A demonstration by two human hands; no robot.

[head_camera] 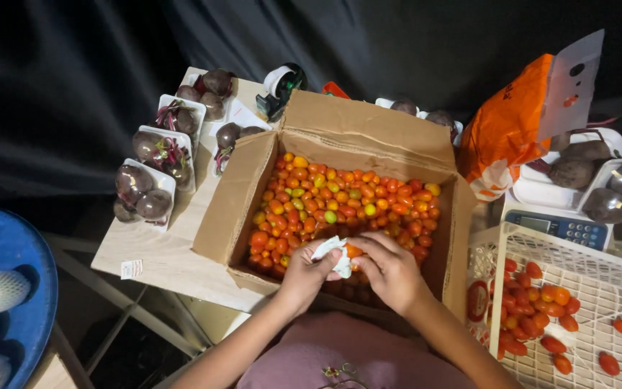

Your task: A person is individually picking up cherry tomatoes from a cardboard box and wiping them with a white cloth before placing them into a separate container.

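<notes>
Both hands' fingers pinch a white cloth over boxed tomatoes, between beet trays and white basket.

We see an open cardboard box at the centre of the table, filled with tomatoes. Left of it lie trays of beets; behind it, a tape dispenser. To its right — a bag, a scale bearing beets, and in front of the scale, a basket holding more tomatoes. At the far left, below the table — a tub.
</notes>
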